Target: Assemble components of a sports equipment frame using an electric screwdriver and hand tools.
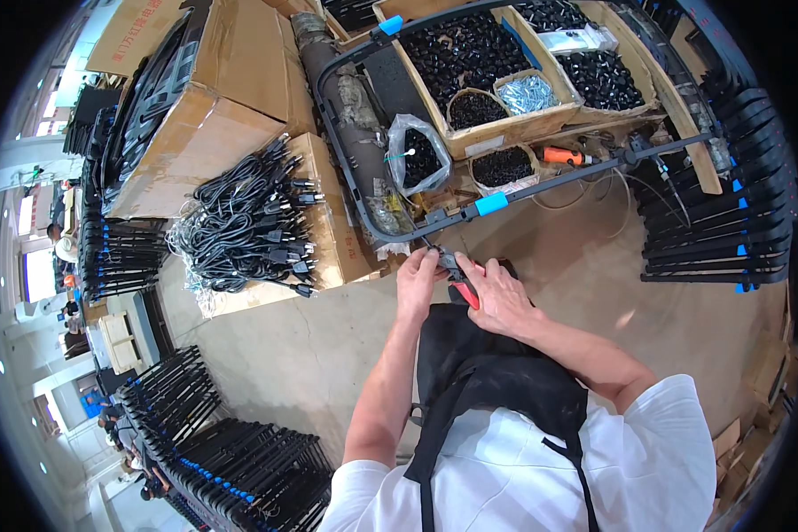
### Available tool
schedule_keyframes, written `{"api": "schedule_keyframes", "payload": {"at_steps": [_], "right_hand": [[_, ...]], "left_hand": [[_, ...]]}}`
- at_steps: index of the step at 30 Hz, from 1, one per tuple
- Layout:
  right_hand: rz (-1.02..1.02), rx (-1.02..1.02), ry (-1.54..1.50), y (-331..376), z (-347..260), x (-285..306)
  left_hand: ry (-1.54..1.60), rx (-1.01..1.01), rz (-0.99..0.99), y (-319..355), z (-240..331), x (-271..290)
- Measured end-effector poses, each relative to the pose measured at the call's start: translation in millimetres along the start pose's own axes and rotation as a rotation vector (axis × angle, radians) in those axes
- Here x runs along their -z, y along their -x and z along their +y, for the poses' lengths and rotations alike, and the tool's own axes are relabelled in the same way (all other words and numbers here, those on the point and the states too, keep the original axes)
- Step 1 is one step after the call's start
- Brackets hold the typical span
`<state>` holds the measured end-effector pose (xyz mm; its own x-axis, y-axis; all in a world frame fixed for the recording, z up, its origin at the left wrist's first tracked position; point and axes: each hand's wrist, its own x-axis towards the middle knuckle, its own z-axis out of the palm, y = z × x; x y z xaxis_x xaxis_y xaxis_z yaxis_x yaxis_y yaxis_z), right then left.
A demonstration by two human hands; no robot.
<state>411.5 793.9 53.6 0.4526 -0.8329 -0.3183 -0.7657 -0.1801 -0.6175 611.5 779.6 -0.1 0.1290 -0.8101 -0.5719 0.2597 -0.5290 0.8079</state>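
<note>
My right hand (503, 300) is closed around a pair of red-handled pliers (467, 293). Their metal head points up and left toward my left hand. My left hand (418, 282) pinches by the plier jaws, just below the near bar of a black tubular frame (417, 232). Whatever sits between its fingers is too small to make out. Blue tape (491, 203) wraps the frame's near bar, above my hands. The frame lies across the bench, its far side over the parts boxes.
Wooden trays (479, 137) of black parts and a tub of silver screws (525, 94) stand at the back. An orange-handled screwdriver (566, 156) lies behind the frame bar. Bundled black power cords (253, 222) cover a carton at left. Stacked black frames (718, 239) stand at right.
</note>
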Motion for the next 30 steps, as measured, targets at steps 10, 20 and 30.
{"api": "schedule_keyframes", "payload": {"at_steps": [10, 20, 30], "right_hand": [[0.192, -0.048, 0.227, 11.6, -32.1, -9.9], [0.435, -0.161, 0.331, -2.8, -75.0, -58.4], [0.468, -0.277, 0.438, -14.3, -88.8, -83.7]], "left_hand": [[-1.194, -0.390, 0.082, -14.3, 82.5, 29.6], [-1.576, -0.771, -0.075, -77.7, 90.1, 23.7], [-1.384, -0.665, 0.022, -83.7, 79.0, 18.3]]}}
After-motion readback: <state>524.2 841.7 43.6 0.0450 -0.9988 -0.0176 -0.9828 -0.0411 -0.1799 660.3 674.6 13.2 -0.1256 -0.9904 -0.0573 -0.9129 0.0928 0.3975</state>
